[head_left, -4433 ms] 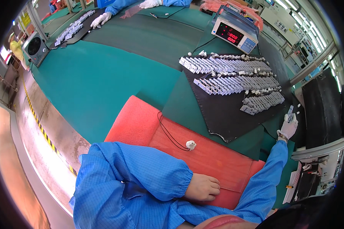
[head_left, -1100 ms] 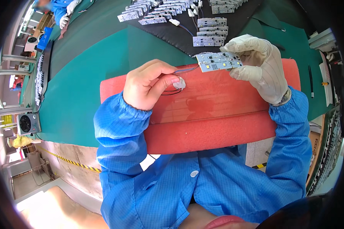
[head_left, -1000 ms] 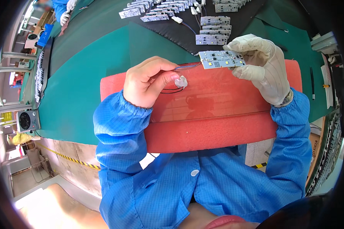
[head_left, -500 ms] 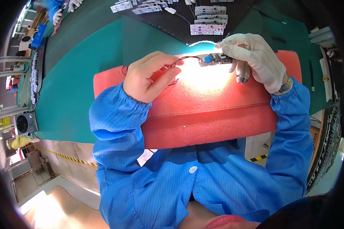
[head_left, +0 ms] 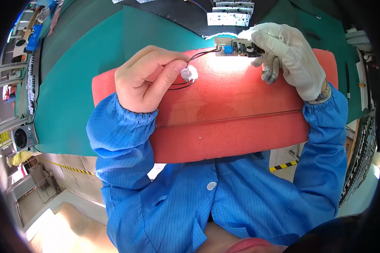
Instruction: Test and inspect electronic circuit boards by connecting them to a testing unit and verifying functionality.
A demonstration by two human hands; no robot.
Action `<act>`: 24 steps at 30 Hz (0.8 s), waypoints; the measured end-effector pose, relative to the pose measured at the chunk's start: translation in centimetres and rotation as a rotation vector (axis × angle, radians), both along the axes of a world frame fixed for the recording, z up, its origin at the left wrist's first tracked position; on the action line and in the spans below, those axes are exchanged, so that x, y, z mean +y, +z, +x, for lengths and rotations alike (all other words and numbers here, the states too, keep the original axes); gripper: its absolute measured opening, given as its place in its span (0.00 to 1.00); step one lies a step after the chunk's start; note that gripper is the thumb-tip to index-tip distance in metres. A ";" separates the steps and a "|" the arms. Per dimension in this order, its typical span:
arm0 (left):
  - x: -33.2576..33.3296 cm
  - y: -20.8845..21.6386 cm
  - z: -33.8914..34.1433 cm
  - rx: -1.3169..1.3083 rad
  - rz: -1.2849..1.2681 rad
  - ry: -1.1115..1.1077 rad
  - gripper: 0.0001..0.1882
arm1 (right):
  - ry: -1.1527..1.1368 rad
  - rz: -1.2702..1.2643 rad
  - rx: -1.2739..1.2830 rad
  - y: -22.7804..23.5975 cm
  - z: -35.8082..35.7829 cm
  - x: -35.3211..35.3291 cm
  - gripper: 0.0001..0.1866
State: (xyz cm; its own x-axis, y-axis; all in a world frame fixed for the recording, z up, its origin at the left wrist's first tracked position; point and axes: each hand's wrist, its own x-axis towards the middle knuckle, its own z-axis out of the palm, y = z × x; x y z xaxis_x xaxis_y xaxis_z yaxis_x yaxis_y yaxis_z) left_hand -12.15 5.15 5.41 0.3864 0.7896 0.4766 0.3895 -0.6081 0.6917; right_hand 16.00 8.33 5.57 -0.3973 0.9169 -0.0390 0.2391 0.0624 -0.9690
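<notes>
My bare left hand (head_left: 150,78) pinches thin dark wires (head_left: 202,53) between thumb and fingers. The wires run right to the left end of a small circuit board (head_left: 236,47), which carries a blue round part and several black components. My right hand (head_left: 285,57), in a white glove with greyed fingertips, grips the board's right end. A whitish plug-like piece (head_left: 189,74) hangs beside my left fingertips, near a loop of wire; glare blurs its exact shape. Both hands are above a red foam block (head_left: 228,122). Bright light falls on the foam beneath the board.
Beyond the foam, a black mat (head_left: 177,19) bears a stack of white circuit boards (head_left: 228,19). A green mat (head_left: 71,101) covers the table. At the far left are a small dial device (head_left: 24,137) and a blue box (head_left: 35,38).
The circuit board has been tilted so its component face shows more. My left hand has shifted left, drawing the wires out, and the whitish piece has come into view. My right hand still holds the board.
</notes>
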 end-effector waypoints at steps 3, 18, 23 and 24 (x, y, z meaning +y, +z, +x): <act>0.1 -0.2 0.1 -0.038 0.026 -0.005 0.03 | 0.088 0.146 -0.035 -0.6 0.9 0.3 0.19; 3.1 -0.1 -3.5 -0.359 -0.412 -0.110 0.04 | -0.186 1.054 -0.441 0.7 -1.1 1.7 0.17; 4.8 0.2 -6.4 -0.522 -0.322 0.170 0.07 | -0.129 1.121 -0.416 1.0 -2.0 1.2 0.17; 4.5 0.1 -6.1 -0.492 -0.251 0.185 0.07 | -0.088 0.984 -0.350 1.2 -2.3 0.7 0.14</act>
State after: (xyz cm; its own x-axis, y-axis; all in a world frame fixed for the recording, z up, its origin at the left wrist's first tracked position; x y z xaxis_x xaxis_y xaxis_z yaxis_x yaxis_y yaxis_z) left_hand -18.27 9.69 5.49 0.0118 0.9348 0.3549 0.0705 -0.3549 0.9323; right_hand 13.75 9.07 6.77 -0.4383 0.6313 0.6398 0.5378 0.7545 -0.3761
